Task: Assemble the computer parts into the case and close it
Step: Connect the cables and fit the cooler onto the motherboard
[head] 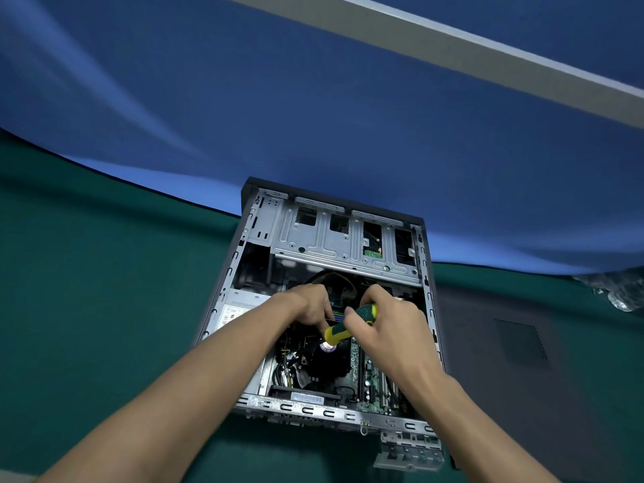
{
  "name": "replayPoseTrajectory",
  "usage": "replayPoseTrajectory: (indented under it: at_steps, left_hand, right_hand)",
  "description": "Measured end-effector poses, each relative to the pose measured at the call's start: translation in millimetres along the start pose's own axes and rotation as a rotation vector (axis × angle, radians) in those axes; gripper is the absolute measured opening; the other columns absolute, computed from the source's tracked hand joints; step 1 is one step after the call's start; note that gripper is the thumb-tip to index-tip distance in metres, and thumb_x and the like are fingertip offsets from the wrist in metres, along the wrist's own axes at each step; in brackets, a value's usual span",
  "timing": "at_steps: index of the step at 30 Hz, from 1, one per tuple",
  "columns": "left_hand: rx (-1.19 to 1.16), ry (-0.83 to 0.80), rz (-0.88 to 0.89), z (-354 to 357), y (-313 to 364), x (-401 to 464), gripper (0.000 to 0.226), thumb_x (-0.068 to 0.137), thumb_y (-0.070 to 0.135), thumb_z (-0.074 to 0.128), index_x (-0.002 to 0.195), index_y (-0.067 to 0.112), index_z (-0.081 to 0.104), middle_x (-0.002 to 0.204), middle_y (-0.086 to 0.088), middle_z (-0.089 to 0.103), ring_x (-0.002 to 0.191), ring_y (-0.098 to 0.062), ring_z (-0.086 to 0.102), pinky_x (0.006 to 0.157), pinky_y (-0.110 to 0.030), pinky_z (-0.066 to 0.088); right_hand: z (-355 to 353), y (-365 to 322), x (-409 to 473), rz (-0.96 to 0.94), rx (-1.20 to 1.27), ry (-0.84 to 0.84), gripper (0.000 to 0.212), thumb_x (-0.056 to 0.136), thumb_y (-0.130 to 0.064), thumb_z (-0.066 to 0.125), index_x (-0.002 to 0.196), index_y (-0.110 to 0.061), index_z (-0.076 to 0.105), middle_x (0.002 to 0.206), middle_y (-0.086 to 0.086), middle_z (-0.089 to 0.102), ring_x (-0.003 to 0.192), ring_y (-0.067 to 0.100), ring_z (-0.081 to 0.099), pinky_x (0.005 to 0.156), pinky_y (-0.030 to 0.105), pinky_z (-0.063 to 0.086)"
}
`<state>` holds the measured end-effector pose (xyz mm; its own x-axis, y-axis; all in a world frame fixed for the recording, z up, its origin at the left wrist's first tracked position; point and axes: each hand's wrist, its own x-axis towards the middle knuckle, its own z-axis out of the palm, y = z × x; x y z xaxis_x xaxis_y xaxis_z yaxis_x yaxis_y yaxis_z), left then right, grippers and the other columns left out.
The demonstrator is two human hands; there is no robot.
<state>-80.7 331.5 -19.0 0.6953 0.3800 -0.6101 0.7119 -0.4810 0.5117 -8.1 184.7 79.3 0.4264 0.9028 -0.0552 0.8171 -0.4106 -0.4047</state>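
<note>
Green cloth covers the table [87, 308], and a blue backdrop [313, 116] hangs behind it. On the cloth lies the open computer case [223, 294], side up, its silver frame showing all round. At its left edge sits the power supply [237, 310], grey with a white label. The left hand [306, 306] reaches in over the middle of the case, fingers curled down around something small and dark among the cables; what it grips I cannot tell. Below it sits the black CPU cooler fan [327, 360], with a round purple label at its hub. At the far end of the case runs the silver drive cage [334, 238], with a small green board showing through one of its openings. The right hand [386, 325] is wrapped round a green and yellow screwdriver [352, 324], handle slanting down to the left, its tip hidden between the two hands. Under the right wrist lies the green motherboard [369, 381] with its slots. To the right of the case, flat on the cloth, rests the dark side panel [505, 343] with a vent grid. At the far right edge lies a crumpled clear plastic bag [620, 294].
</note>
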Motion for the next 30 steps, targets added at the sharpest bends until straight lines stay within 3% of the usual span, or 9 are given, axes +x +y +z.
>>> replayPoseTrajectory:
  at_steps: [7, 12, 16, 18, 20, 22, 26, 28, 30]
  left_hand:
    - [-0.005, -0.004, -0.004, 0, 1, -2, 0.035, 0.080, 0.018, 0.072, 0.115, 0.021, 0.069, 0.114, 0.000, 0.067, 0.099, -0.019, 0.058, 0.076, -0.024, 0.042]
    - [0.021, 0.017, 0.007, -4, 5, -10, 0.019, 0.078, 0.007, 0.064, 0.095, 0.001, 0.069, 0.110, -0.021, 0.063, 0.104, -0.034, 0.058, 0.073, -0.038, 0.048]
    - [0.063, 0.019, 0.002, -7, 10, -15, 0.017, 0.078, 0.003, 0.058, 0.091, 0.001, 0.070, 0.097, -0.017, 0.068, 0.066, -0.023, 0.054, 0.043, -0.027, 0.034]
    - [0.100, 0.018, 0.005, -8, 9, -14, 0.013, 0.079, 0.005, 0.057, 0.069, 0.011, 0.060, 0.069, -0.010, 0.057, 0.058, -0.020, 0.046, 0.045, -0.030, 0.032]
    - [0.092, 0.016, 0.019, -6, 6, -10, 0.024, 0.080, 0.008, 0.057, 0.062, 0.015, 0.043, 0.061, -0.004, 0.042, 0.060, -0.022, 0.038, 0.055, -0.028, 0.032]
    - [0.081, 0.031, 0.039, -4, 5, -10, 0.018, 0.080, 0.007, 0.055, 0.066, 0.012, 0.044, 0.066, -0.007, 0.043, 0.066, -0.024, 0.037, 0.060, -0.029, 0.032]
    - [0.028, 0.043, 0.028, -1, 4, -11, 0.026, 0.080, 0.004, 0.049, 0.058, 0.013, 0.037, 0.060, -0.007, 0.043, 0.056, -0.021, 0.033, 0.052, -0.029, 0.028]
    - [0.017, 0.041, 0.031, -1, 5, -12, 0.012, 0.082, 0.006, 0.052, 0.071, 0.005, 0.051, 0.079, -0.018, 0.059, 0.066, -0.027, 0.046, 0.058, -0.031, 0.036]
    - [0.014, 0.046, 0.036, -3, 5, -15, 0.011, 0.084, 0.007, 0.055, 0.075, 0.003, 0.052, 0.102, -0.025, 0.061, 0.089, -0.037, 0.057, 0.069, -0.039, 0.044]
  right_hand:
    - [-2, -4, -2, 0.009, -0.071, -0.005, 0.038, 0.084, -0.059, 0.043, 0.091, -0.022, 0.050, 0.051, -0.006, 0.052, 0.050, 0.012, 0.053, 0.043, 0.024, 0.027]
    - [-7, -18, -3, -0.005, -0.206, -0.096, 0.047, 0.085, -0.068, 0.042, 0.090, -0.021, 0.043, 0.065, -0.006, 0.055, 0.065, 0.021, 0.056, 0.053, 0.032, 0.035]
    - [-16, -34, -2, 0.021, -0.123, -0.259, 0.033, 0.085, -0.052, 0.045, 0.097, -0.023, 0.038, 0.076, -0.003, 0.055, 0.074, 0.025, 0.056, 0.061, 0.034, 0.038]
    - [-18, -41, -3, 0.004, -0.078, -0.298, 0.027, 0.089, -0.043, 0.046, 0.101, -0.022, 0.035, 0.086, 0.000, 0.056, 0.080, 0.028, 0.057, 0.065, 0.035, 0.041]
    - [-17, -46, -6, -0.038, -0.051, -0.271, 0.024, 0.093, -0.040, 0.048, 0.101, -0.022, 0.034, 0.100, 0.002, 0.051, 0.087, 0.028, 0.056, 0.069, 0.035, 0.042]
    - [-17, -49, -8, -0.082, -0.088, -0.229, 0.025, 0.095, -0.041, 0.048, 0.100, -0.021, 0.035, 0.103, 0.002, 0.050, 0.089, 0.027, 0.055, 0.068, 0.035, 0.041]
    - [-17, -52, -5, -0.095, -0.287, -0.176, 0.033, 0.097, -0.049, 0.039, 0.093, -0.017, 0.031, 0.097, 0.008, 0.062, 0.087, 0.031, 0.060, 0.061, 0.034, 0.035]
    - [-17, -55, -6, -0.109, -0.299, -0.184, 0.033, 0.096, -0.049, 0.040, 0.095, -0.017, 0.031, 0.097, 0.006, 0.061, 0.085, 0.031, 0.060, 0.060, 0.034, 0.033]
    - [-16, -59, -9, -0.135, -0.219, -0.225, 0.028, 0.095, -0.043, 0.045, 0.107, -0.021, 0.032, 0.105, 0.003, 0.052, 0.084, 0.030, 0.059, 0.062, 0.034, 0.035]
